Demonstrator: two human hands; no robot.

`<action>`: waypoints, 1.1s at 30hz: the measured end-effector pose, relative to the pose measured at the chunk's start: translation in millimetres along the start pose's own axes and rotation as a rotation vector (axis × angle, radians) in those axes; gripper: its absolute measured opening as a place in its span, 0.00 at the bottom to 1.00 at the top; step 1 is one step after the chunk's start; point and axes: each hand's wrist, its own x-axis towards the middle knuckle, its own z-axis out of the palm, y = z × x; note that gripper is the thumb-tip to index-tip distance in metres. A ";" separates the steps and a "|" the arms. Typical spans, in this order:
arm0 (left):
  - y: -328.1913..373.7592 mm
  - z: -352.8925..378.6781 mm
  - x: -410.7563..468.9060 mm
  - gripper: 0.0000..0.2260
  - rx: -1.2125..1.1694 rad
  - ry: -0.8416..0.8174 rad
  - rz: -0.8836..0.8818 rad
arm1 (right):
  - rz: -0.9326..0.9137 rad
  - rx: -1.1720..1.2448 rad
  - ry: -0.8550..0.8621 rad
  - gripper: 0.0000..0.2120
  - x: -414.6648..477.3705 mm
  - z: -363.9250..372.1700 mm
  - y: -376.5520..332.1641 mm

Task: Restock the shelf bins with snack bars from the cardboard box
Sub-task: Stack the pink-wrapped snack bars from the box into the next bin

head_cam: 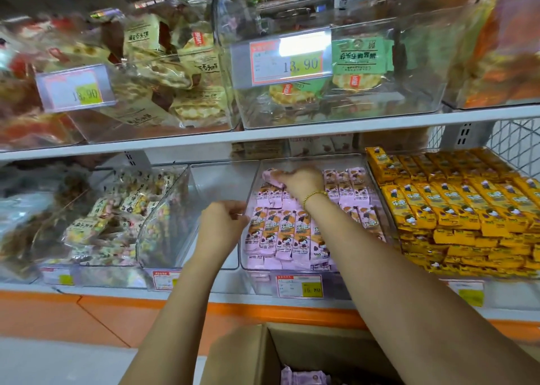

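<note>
Head view: right hand [301, 180] gripped one pink-wrapped snack bar [273, 178] at rear of clear bin [309, 157], above rows of pink-orange bars [286, 229]. Left hand [222, 224] curled at bin's left wall; grip unclear.

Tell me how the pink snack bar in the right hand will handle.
Probably light: the right hand holds the pink snack bar with fingers alone. Its glossy wrapper looks slippery. Flat like those stacked in the clear bin, it likely won't roll.

Upper bin price tag [292, 61] 13.90, lower tag [300, 286] 16.80
</note>
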 end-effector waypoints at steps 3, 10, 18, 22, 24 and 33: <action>0.6 -1.9 -2.9 0.11 -0.004 -0.014 -0.006 | -0.102 -0.062 0.012 0.23 -4.1 15.7 -4.2; 0.3 -6.7 -17.5 0.14 0.008 -0.079 0.037 | -0.227 -0.210 -0.078 0.12 -15.8 20.1 0.6; -23.1 8.3 -85.1 0.13 0.021 0.079 0.056 | -0.602 -0.036 -0.099 0.15 -116.2 -26.3 46.0; -49.6 30.6 -151.9 0.09 0.048 -0.063 -0.048 | -0.627 -0.086 -0.280 0.12 -160.8 -21.9 115.1; -63.0 43.1 -187.5 0.10 0.119 -0.149 -0.094 | -0.592 -0.147 -0.385 0.11 -172.8 -8.7 154.8; -92.5 73.6 -266.8 0.25 0.414 -0.421 -0.224 | -0.208 -0.531 -0.708 0.24 -170.2 71.7 367.2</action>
